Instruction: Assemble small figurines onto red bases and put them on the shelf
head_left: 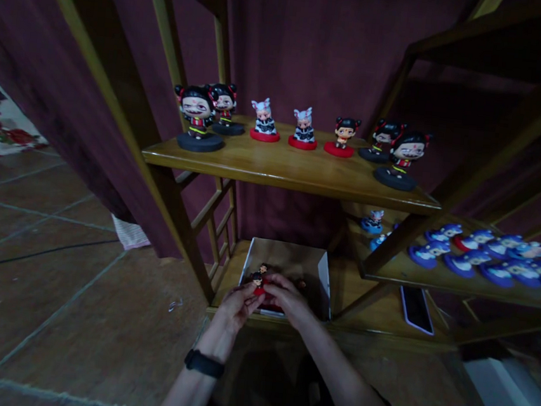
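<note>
A small figurine (pixel 257 279) with black hair and a red base sits between my two hands, over the front of an open cardboard box (pixel 289 254). My left hand (pixel 238 303), with a dark band on its wrist, grips the figurine's base from the left. From the right, my right hand (pixel 286 298) reaches to the same red base, its fingers curled against it. Another dark-haired figurine (pixel 263 268) stands just behind the held one, inside the box. More of the box's contents lie in shadow, partly hidden by my right hand.
Above the box, a wooden shelf (pixel 274 168) carries several figurines on red and dark bases. Blue figurines (pixel 468 261) crowd a lower shelf at right. A phone (pixel 416 308) lies on the bottom board. Shelf posts (pixel 176 232) frame the left side; a cable (pixel 38 253) crosses the tiled floor.
</note>
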`<state>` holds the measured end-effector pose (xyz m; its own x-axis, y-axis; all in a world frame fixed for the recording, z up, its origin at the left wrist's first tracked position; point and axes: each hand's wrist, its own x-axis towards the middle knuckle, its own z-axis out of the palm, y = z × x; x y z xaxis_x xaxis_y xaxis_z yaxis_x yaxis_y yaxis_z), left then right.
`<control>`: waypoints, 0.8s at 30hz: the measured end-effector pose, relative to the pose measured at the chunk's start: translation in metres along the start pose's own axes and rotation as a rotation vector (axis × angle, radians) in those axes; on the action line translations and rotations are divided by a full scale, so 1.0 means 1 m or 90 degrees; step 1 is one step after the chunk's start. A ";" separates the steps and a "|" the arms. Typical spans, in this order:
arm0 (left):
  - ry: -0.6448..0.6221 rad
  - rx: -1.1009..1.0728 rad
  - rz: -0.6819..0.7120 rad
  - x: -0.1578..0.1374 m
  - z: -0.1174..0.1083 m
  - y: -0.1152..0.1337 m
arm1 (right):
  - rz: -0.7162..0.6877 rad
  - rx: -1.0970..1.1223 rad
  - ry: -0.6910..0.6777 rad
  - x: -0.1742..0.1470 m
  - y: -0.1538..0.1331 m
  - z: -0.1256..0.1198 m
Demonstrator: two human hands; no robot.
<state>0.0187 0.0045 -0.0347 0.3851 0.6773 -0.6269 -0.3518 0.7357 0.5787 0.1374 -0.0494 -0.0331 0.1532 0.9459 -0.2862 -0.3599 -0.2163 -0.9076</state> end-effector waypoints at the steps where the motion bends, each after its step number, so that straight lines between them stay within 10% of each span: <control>1: 0.004 -0.003 0.005 0.000 0.000 0.000 | 0.002 0.008 -0.011 0.000 -0.001 -0.001; 24: -0.003 0.042 0.066 0.006 0.003 -0.012 | -0.127 -0.275 0.072 0.026 0.026 -0.023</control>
<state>0.0274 -0.0004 -0.0439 0.3535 0.7500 -0.5590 -0.3330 0.6593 0.6741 0.1532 -0.0365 -0.0714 0.2873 0.9522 -0.1036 0.0974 -0.1366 -0.9858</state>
